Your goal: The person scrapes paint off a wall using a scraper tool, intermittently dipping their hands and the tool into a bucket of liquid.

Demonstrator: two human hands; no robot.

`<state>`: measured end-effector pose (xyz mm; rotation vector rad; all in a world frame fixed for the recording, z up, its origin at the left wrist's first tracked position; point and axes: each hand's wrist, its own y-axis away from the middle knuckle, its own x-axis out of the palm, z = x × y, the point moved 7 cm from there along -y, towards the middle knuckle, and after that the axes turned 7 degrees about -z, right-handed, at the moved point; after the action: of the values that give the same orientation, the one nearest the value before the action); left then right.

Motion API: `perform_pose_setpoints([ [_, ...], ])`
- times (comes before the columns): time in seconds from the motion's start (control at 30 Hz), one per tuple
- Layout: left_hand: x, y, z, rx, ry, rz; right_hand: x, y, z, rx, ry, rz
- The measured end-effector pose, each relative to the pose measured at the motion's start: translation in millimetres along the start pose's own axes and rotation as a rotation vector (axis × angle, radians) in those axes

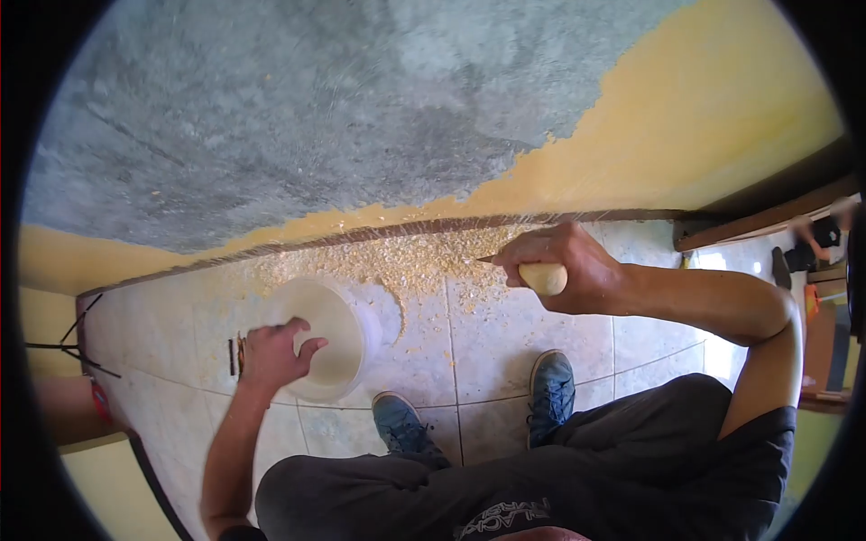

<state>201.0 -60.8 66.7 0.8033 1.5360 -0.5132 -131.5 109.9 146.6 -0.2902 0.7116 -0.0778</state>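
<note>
My right hand (pixel 568 268) is wrapped around a wooden-handled scraper (pixel 543 279), low over the floor by the wall. Only a thin dark bit of its blade shows to the left of my fingers; the rest is hidden. Below and beside it, pale paint chips (pixel 424 252) lie heaped along the wall's foot. My left hand (pixel 275 353) hovers at the left side of a white plastic bucket (pixel 368 334), thumb and fingers apart and curved, with nothing between them. Whether it touches the rim I cannot tell. The bucket seems tilted, its mouth facing me.
The wall has a bare grey patch (pixel 343 108) edged by yellow paint (pixel 704 108). A small dark object (pixel 232 357) lies left of the bucket. My blue shoes (pixel 551 388) stand on the tiles (pixel 487 361). Black rods (pixel 68 346) stick out at left; another person (pixel 816 239) is at far right.
</note>
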Motion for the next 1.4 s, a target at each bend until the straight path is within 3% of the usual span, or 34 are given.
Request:
perform_pose_setpoints([
  [0.07,-39,-20,-11,-0.017,-0.08,0.058,-3,-2,-9,0.016,-0.049,-0.024],
  [0.13,-75,-41,-41,0.249,-0.302,0.008,-3,-2,-27,0.109,-0.106,-0.087],
  [0.2,-88,-68,-71,0.383,-0.291,0.123,-7,-5,-30,0.078,-0.109,-0.103],
  [0.27,-80,-87,-109,0.678,-0.42,-0.133,-13,-8,-31,-0.079,-0.032,-0.173],
  [0.33,-69,-102,-156,0.931,-0.569,-0.357,-19,-8,-33,-0.081,-0.004,-0.193],
  [0.4,-44,-129,-181,0.882,-0.536,-0.595,-28,-4,-29,-0.078,0.036,-0.215],
  [0.5,5,-185,-205,0.806,-0.479,-0.706,-50,10,-11,-0.075,0.134,-0.232],
  [0.57,29,-203,-225,0.776,-0.461,-1.132,-66,23,-5,-0.056,0.147,-0.284],
  [0.6,55,-213,-235,0.788,-0.457,-1.137,-74,27,-1,-0.044,0.146,-0.325],
  [0.7,103,-235,-258,0.585,-0.894,-0.963,-91,37,4,0.057,0.203,-0.382],
  [0.77,105,-223,-282,0.811,-1.155,-0.783,-96,36,6,0.056,0.236,-0.41],
  [0.87,89,-215,-278,0.912,-1.097,-0.638,-99,39,16,0.011,0.195,-0.45],
  [0.93,61,-210,-251,0.811,-1.122,-0.739,-100,42,26,-0.106,0.236,-0.447],
  [1.0,26,-212,-211,0.83,-0.824,-0.743,-103,48,21,-0.101,0.271,-0.421],
  [1.03,-9,-201,-201,0.811,-0.806,-0.866,-104,49,14,-0.089,0.251,-0.409],
  [1.07,-42,-188,-200,0.787,-0.784,-0.99,-105,50,8,-0.078,0.233,-0.395],
  [1.17,-60,-183,-215,0.693,-0.525,-1.027,-111,50,-3,-0.12,0.277,-0.418],
  [1.3,-24,-204,-283,0.74,-0.493,-1.04,-117,40,0,-0.153,0.291,-0.458],
  [1.37,12,-215,-306,0.787,-0.983,-0.831,-120,33,6,-0.183,0.28,-0.497],
  [1.4,13,-218,-301,0.782,-0.981,-0.832,-119,30,7,-0.186,0.281,-0.492],
])
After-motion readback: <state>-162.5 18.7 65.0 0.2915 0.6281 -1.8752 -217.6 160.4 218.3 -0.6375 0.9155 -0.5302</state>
